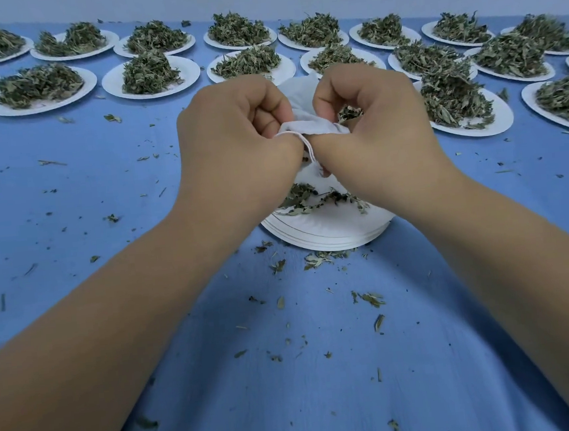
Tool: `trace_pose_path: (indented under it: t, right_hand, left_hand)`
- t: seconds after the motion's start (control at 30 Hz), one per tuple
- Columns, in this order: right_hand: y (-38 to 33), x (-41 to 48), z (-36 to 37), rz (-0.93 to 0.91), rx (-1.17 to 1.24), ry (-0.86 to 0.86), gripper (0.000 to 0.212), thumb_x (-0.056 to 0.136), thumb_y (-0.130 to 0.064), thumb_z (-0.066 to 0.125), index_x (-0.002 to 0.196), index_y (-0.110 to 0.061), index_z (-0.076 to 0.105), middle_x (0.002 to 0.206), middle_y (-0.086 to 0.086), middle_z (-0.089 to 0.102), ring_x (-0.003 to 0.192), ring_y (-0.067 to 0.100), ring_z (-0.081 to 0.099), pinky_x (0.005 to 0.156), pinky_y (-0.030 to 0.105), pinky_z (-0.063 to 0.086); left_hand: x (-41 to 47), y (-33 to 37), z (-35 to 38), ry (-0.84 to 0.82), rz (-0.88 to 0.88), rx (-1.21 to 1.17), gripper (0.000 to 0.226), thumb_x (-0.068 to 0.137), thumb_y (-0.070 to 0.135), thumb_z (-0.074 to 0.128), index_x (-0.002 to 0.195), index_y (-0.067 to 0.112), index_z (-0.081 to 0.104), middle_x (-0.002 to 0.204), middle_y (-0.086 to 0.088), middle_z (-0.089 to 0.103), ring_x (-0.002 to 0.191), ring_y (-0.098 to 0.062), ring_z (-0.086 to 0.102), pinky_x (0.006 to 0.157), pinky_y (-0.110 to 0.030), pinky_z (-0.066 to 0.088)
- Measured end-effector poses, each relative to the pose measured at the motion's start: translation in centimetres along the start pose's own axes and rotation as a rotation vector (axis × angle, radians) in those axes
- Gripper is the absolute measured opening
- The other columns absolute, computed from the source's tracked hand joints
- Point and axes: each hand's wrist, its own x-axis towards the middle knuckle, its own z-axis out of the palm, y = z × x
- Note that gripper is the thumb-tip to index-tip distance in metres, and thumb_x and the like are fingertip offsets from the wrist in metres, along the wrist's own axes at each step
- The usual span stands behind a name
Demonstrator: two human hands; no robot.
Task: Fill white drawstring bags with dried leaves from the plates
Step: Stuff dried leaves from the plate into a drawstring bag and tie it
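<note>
1. Forearms come in from the bottom corners and meet at frame centre.
2. Left hand [234,133]: fingers curled, pinching the bunched rim of the bag [306,124].
3. Right hand [371,121]: curled too, pinching the same rim from the other side.
4. String [310,151] loops down between the hands.
5. Bag sits at centre, held above the plate stack [326,232], which has a few leaves [305,198] on it.
6. Loaded plates [150,77] line the top; one is just beside the right hand.
7. Table [68,199] is open at left and bottom, with crumbs [369,299] scattered.
</note>
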Motion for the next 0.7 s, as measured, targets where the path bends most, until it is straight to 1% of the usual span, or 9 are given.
trace_pose_path:
  t: [0.13, 0.2, 0.33, 0.4, 0.47, 0.53, 0.6, 0.63, 0.7]
  right_hand:
    - [0.2, 0.0, 0.1, -0.008, -0.063, 0.015, 0.029, 0.075, -0.006, 0.070, 0.060, -0.008, 0.046, 0.056, 0.008, 0.044, 0.055, 0.019, 0.040, 0.052, 0.030, 0.030]
    - [0.3, 0.1, 0.1, 0.034, -0.073, 0.024, 0.038, 0.073, -0.003, 0.070, 0.056, -0.017, 0.039, 0.054, 0.000, 0.037, 0.055, 0.008, 0.029, 0.052, 0.027, 0.025]
    - [-0.2, -0.1, 0.3, 0.026, -0.013, 0.038, 0.046, 0.074, -0.006, 0.070, 0.055, -0.020, 0.030, 0.053, -0.004, 0.031, 0.055, 0.006, 0.025, 0.052, 0.021, 0.022]
    - [-0.6, -0.4, 0.6, 0.013, -0.010, 0.017, 0.045, 0.075, -0.009, 0.071, 0.056, -0.021, 0.032, 0.054, -0.005, 0.032, 0.055, 0.006, 0.026, 0.052, 0.019, 0.023]
    - [-0.7, -0.5, 0.7, 0.020, -0.022, -0.001, 0.043, 0.077, -0.010, 0.073, 0.057, -0.019, 0.036, 0.055, -0.001, 0.035, 0.053, 0.009, 0.030, 0.052, 0.024, 0.027]
    - [-0.6, -0.4, 0.5, 0.044, 0.002, -0.005, 0.040, 0.080, -0.015, 0.076, 0.061, -0.014, 0.041, 0.059, 0.009, 0.040, 0.055, 0.028, 0.048, 0.051, 0.035, 0.038]
    - [-0.5, -0.4, 0.3, 0.067, 0.035, -0.023, 0.037, 0.082, -0.021, 0.077, 0.066, -0.014, 0.044, 0.064, 0.013, 0.045, 0.067, 0.041, 0.060, 0.059, 0.046, 0.051]
    - [-0.5, -0.4, 0.2, 0.076, 0.039, -0.041, 0.034, 0.082, -0.023, 0.077, 0.068, -0.014, 0.047, 0.065, 0.011, 0.048, 0.069, 0.041, 0.061, 0.061, 0.048, 0.053]
    - [-0.5, -0.5, 0.1, 0.095, 0.040, -0.073, 0.031, 0.083, -0.029, 0.077, 0.075, -0.015, 0.051, 0.062, -0.002, 0.053, 0.062, 0.030, 0.060, 0.058, 0.040, 0.052]
  left_hand:
    - [-0.3, 0.2, -0.1, -0.027, 0.039, 0.010, 0.012, 0.062, 0.007, 0.065, 0.068, 0.018, 0.065, 0.054, -0.001, 0.056, 0.047, -0.010, 0.046, 0.050, -0.022, 0.038]
    - [-0.4, 0.2, 0.0, -0.032, 0.055, 0.018, 0.015, 0.063, 0.005, 0.066, 0.068, 0.019, 0.064, 0.051, 0.003, 0.052, 0.047, -0.006, 0.042, 0.051, -0.019, 0.036]
    - [-0.3, 0.3, 0.0, 0.010, 0.087, 0.101, 0.017, 0.062, 0.003, 0.063, 0.068, 0.018, 0.060, 0.048, 0.008, 0.042, 0.046, -0.007, 0.037, 0.049, -0.010, 0.027]
    - [-0.5, 0.2, -0.1, 0.005, 0.108, 0.127, 0.018, 0.059, 0.001, 0.059, 0.069, 0.016, 0.058, 0.048, 0.007, 0.037, 0.048, -0.007, 0.035, 0.049, -0.012, 0.027]
    - [-0.6, 0.0, -0.3, 0.000, 0.110, 0.138, 0.019, 0.059, 0.000, 0.057, 0.069, 0.016, 0.056, 0.048, 0.007, 0.036, 0.048, -0.008, 0.034, 0.049, -0.013, 0.027]
    - [-0.5, -0.1, -0.5, 0.017, 0.100, 0.148, 0.022, 0.059, 0.000, 0.057, 0.067, 0.020, 0.055, 0.047, 0.008, 0.037, 0.048, -0.007, 0.036, 0.049, -0.013, 0.029]
    - [-0.3, -0.1, -0.6, 0.024, 0.094, 0.155, 0.024, 0.060, 0.000, 0.057, 0.066, 0.023, 0.053, 0.046, 0.009, 0.038, 0.047, -0.006, 0.038, 0.049, -0.012, 0.030]
    - [-0.2, -0.2, -0.7, 0.016, 0.088, 0.160, 0.025, 0.060, 0.000, 0.057, 0.065, 0.024, 0.052, 0.046, 0.010, 0.038, 0.047, -0.006, 0.039, 0.049, -0.013, 0.030]
    - [-0.1, -0.3, -0.7, -0.010, 0.071, 0.182, 0.026, 0.061, 0.000, 0.058, 0.064, 0.024, 0.052, 0.046, 0.009, 0.039, 0.047, -0.006, 0.039, 0.050, -0.015, 0.031]
